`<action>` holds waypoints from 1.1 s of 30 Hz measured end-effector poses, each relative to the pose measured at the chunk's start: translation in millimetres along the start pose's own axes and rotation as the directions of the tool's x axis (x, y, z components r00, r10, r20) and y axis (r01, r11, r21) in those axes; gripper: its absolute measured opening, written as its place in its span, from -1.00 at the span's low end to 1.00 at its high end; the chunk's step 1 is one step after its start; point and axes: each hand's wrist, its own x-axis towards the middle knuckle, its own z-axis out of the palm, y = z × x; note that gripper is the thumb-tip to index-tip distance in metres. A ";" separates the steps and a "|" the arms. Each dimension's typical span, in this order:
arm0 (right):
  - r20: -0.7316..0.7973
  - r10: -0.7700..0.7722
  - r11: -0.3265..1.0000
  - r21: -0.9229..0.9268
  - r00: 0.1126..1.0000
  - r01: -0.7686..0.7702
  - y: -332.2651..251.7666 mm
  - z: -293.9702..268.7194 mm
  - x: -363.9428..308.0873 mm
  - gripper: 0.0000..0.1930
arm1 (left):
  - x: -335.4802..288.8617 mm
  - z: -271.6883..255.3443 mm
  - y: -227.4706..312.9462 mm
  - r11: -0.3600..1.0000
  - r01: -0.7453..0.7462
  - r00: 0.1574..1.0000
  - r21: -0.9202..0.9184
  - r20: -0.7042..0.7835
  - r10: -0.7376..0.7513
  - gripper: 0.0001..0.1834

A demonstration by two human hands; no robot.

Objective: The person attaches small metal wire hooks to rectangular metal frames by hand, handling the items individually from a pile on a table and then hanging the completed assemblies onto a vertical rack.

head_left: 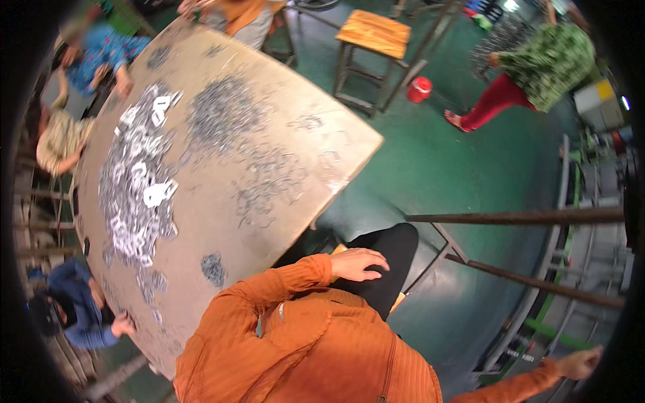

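Table point(195, 225) with pieces point(225, 114), stool point(374, 33) beyond

The table point(195, 225) is tan, pieces point(225, 114) apparently grey.

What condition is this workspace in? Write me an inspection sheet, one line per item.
Surface: tan table, partly covered.
Job's things: a large heap of pale flat pieces, a darker grey heap to its right, and a small grey pile nearer the left hand.
Clutter: a thin scatter of grey pieces below the darker grey heap.
Hands: left hand empty, loosely spread over the thigh; right hand stretched far right, its grip too blurred to tell.
Cables: nothing seen for certain.
Surroundings: green floor, wood-topped stool, red bucket, brown bars at right; co-workers at the table's left and far edges; a person in green beyond.
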 end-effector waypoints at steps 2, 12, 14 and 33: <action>0.207 -0.041 0.982 0.191 0.978 0.000 -78.9 21.9 -86.5 -0.86 | -16.8 -5.8 9.4 0.999 -0.024 0.998 -0.030 -0.064 0.022 -0.67; 0.549 -0.827 0.412 0.738 0.119 -0.535 -573.0 33.1 -316.1 -0.81 | -102.9 -85.8 20.8 0.992 -0.126 0.907 0.028 -0.402 0.126 -0.69; 0.438 -0.896 0.339 0.784 0.076 -0.520 -620.7 34.2 -327.5 -0.88 | -144.4 -104.8 30.6 0.999 0.040 0.863 -0.029 -0.503 -0.049 -0.70; 0.673 -0.705 0.501 0.695 0.221 -0.516 -598.6 54.1 -374.2 -0.86 | -220.8 -130.6 -33.0 0.784 0.617 -0.001 -0.074 -0.996 -0.094 -0.78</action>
